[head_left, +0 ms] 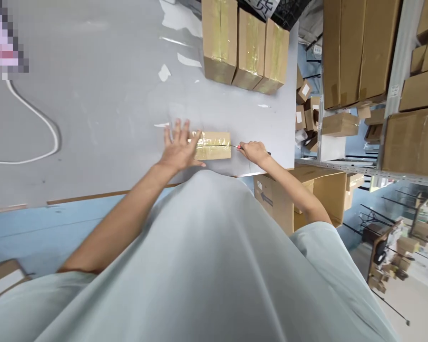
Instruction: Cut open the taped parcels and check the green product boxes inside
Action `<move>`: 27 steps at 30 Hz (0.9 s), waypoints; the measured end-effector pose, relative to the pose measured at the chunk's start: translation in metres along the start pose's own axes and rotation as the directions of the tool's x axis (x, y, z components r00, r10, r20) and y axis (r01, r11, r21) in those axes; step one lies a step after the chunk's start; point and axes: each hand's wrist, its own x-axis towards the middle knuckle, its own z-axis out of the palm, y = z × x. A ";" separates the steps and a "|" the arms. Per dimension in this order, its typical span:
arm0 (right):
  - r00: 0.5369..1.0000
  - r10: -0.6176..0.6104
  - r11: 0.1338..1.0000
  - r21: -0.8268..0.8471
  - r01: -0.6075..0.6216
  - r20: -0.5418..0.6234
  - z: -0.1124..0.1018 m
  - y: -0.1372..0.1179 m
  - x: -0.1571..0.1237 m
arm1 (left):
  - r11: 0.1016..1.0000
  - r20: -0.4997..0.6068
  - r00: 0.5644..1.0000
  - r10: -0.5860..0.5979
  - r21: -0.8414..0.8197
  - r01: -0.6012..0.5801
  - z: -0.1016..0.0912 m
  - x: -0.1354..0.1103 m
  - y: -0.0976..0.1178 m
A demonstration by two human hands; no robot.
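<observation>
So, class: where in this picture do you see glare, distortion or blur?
Head view: glare on the taped box under the left hand and on the three boxes; wide-angle lens bends the shelves; top-left corner is pixelated; the rest looks sharp.

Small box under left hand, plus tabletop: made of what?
The small box: brown cardboard apparently, wrapped in glossy clear tape; glare streaks on top. The tabletop: smooth pale grey sheet, maybe laminate or painted board; soft sheen, brown edge on the near side. The left hand lies flat on it; right hand pinches a thin tool.
</observation>
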 end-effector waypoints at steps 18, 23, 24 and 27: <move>0.894 0.400 0.078 0.980 0.185 -0.201 0.133 0.001 -0.008 | 0.979 -0.203 0.958 0.201 0.021 -0.201 0.011 0.010 0.061; 0.856 0.419 0.093 0.953 0.290 -0.301 0.099 -0.009 -0.019 | 0.982 -0.312 0.943 0.114 -0.111 -0.156 0.001 -0.016 0.028; 0.853 0.413 0.106 0.947 0.302 -0.318 0.091 -0.012 -0.021 | 0.978 -0.327 0.939 0.101 -0.141 -0.154 0.002 -0.018 0.021; 0.853 0.380 0.148 0.934 0.325 -0.357 0.072 -0.027 -0.025 | 0.962 -0.341 0.938 0.062 -0.230 -0.147 0.004 -0.024 0.000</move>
